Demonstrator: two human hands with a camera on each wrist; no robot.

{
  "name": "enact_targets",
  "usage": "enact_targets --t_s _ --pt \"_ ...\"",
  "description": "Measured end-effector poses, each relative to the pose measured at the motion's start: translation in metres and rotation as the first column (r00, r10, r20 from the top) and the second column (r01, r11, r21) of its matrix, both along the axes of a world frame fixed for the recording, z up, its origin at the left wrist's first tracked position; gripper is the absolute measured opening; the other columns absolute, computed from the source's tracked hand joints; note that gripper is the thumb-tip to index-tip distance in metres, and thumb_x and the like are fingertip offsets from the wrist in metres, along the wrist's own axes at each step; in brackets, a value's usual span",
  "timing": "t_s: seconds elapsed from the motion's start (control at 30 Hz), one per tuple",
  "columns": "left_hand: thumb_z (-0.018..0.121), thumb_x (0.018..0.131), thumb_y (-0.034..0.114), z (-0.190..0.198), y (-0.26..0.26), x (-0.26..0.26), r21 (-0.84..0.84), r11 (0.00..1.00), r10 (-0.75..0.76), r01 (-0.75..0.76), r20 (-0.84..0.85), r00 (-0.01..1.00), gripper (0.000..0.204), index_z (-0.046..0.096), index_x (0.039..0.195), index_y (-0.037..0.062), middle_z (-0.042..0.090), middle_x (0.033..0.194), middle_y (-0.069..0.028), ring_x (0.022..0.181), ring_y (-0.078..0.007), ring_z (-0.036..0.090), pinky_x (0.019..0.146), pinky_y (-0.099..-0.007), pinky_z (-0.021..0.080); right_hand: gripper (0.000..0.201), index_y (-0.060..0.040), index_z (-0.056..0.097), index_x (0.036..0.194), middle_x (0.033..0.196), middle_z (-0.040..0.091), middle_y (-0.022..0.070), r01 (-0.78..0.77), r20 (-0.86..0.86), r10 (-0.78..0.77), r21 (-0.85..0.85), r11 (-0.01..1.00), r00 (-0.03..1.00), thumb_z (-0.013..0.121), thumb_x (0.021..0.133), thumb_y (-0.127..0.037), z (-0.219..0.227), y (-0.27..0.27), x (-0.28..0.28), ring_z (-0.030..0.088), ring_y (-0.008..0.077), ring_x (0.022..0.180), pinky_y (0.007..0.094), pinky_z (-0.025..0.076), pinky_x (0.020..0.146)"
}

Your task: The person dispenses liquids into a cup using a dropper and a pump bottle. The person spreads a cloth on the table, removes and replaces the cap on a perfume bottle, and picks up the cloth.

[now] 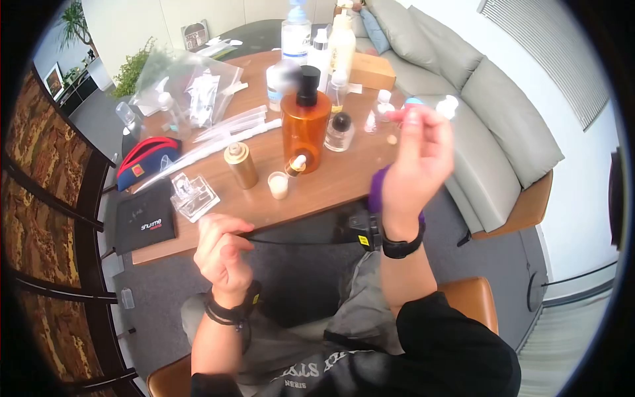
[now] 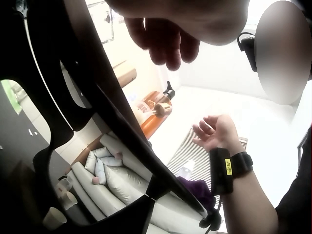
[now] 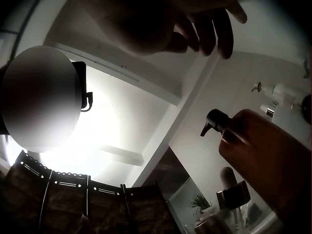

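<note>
My left hand [image 1: 223, 255] hovers at the table's front edge with its fingers loosely bent, nothing in them. Just beyond it lies a clear glass bottle [image 1: 195, 197]. My right hand [image 1: 423, 149] is raised over the table's right side; its loosely curved fingers [image 3: 207, 36] hold nothing in the right wrist view. Small white bottles [image 1: 383, 102] appear behind it. Between the hands stand a gold bottle [image 1: 241, 165] and a small cream-coloured cup [image 1: 278, 186]. A dropper [image 1: 296, 165] with gold collar and pale bulb tilts beside the cup, before a large amber pump bottle [image 1: 305, 129].
A black pouch [image 1: 145, 218] and a blue-red zip case [image 1: 149, 162] lie at the left. Clear plastic bags [image 1: 192, 86] and tall pump bottles [image 1: 296, 40] occupy the back. A cardboard box [image 1: 372, 70] sits back right, near a grey sofa [image 1: 489, 145].
</note>
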State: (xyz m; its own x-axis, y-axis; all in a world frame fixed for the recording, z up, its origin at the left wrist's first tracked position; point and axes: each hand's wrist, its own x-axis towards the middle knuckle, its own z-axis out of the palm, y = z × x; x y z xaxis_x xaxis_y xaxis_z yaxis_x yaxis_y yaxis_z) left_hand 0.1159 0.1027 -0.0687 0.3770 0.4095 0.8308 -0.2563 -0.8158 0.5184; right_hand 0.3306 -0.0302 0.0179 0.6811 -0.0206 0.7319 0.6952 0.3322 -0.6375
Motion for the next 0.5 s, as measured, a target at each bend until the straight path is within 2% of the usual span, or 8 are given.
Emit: enact_targets --t_s 0.07,0.1,0.17,0.27,0.3,0.37,0.43,0.5 --pt "0.042 0.112 0.037 0.0 0.004 0.001 0.068 0.997 0.021 -0.023 0.034 0.999 0.057 0.061 0.073 -0.0009 0.068 0.086 -0.018 0.084 -0.0246 0.063 0.076 -0.0373 0.049 0.011 0.0021 0.059 0.115 0.102 0.067 0.0077 -0.034 -0.024 0.037 0.108 0.994 0.999 0.058 0.105 -0.004 0.005 0.002 0.002 0.065 0.0123 0.095 0.0283 0.053 0.084" --pt "0.042 0.112 0.037 -0.005 0.005 -0.002 0.027 0.999 0.019 -0.021 0.067 0.998 0.048 0.061 0.087 0.0001 0.068 0.095 -0.0194 0.09 -0.0273 0.062 0.082 -0.0409 0.049 0.015 0.0026 0.056 0.119 0.107 0.067 0.0093 -0.069 -0.042 0.08 0.21 0.975 0.996 0.057 0.105 -0.003 0.007 0.001 0.003 0.065 0.0127 0.098 0.0287 0.054 0.087" --pt "0.041 0.112 0.037 -0.01 0.006 0.004 -0.008 1.0 0.002 -0.001 0.097 0.995 0.042 0.061 0.101 0.0011 0.067 0.103 -0.0208 0.097 -0.0301 0.062 0.088 -0.0445 0.05 0.02 0.0026 0.053 0.125 0.114 0.066 0.0117 -0.079 -0.057 0.09 0.178 0.981 0.994 0.055 0.106 -0.002 0.006 -0.003 0.004 0.064 0.0141 0.104 0.0304 0.054 0.092" --pt "0.046 0.111 0.031 -0.021 0.004 0.008 -0.101 0.993 -0.028 0.059 0.281 0.959 0.033 0.043 0.135 0.0098 0.046 0.145 -0.0268 0.12 -0.0353 0.06 0.103 -0.0543 0.051 0.02 0.0024 0.054 0.126 0.116 0.066 0.0117 -0.046 -0.034 0.049 0.091 0.995 0.998 0.053 0.108 -0.007 0.003 -0.003 0.004 0.062 0.0136 0.106 0.0272 0.05 0.092" --pt "0.046 0.111 0.031 -0.022 0.001 0.008 -0.106 0.993 -0.024 0.054 0.269 0.963 0.033 0.043 0.135 0.0098 0.046 0.145 -0.0268 0.12 -0.0353 0.06 0.103 -0.0543 0.051 0.02 0.0024 0.054 0.126 0.116 0.066 0.0117 -0.048 -0.046 0.052 0.088 0.995 0.998 0.053 0.108 -0.007 0.002 -0.004 0.004 0.062 0.0136 0.106 0.0272 0.05 0.092" --pt "0.05 0.109 0.028 -0.013 -0.008 0.015 -0.112 0.991 0.099 -0.069 0.295 0.95 0.032 0.045 0.134 0.0097 0.037 0.154 -0.0281 0.129 -0.0368 0.056 0.104 -0.0564 0.051 0.029 0.0026 0.056 0.127 0.129 0.066 0.0188 -0.046 -0.007 0.047 0.07 0.996 0.999 0.046 0.112 -0.02 0.0 -0.004 0.006 0.061 0.0228 0.122 0.0376 0.043 0.11" --pt "0.052 0.107 0.027 -0.013 -0.005 0.015 -0.096 0.993 0.096 -0.07 0.301 0.949 0.034 0.045 0.135 0.0078 0.032 0.158 -0.0286 0.137 -0.039 0.049 0.112 -0.0576 0.044 0.045 0.0028 0.056 0.128 0.136 0.062 0.0186 -0.006 -0.037 0.006 -0.015 1.0 0.999 0.04 0.114 -0.037 0.0 -0.005 0.004 0.054 0.0255 0.131 0.0438 0.037 0.115" --pt "0.053 0.107 0.028 -0.012 -0.001 0.012 0.038 0.98 0.181 -0.194 0.22 0.958 0.037 0.045 0.135 0.0055 0.031 0.16 -0.0291 0.145 -0.0396 0.041 0.121 -0.0567 0.034 0.057 0.0029 0.056 0.128 0.138 0.059 0.0175 0.061 0.138 -0.073 0.091 0.994 0.988 0.036 0.113 -0.048 -0.005 -0.001 0.012 0.047 0.0268 0.138 0.0486 0.031 0.118"
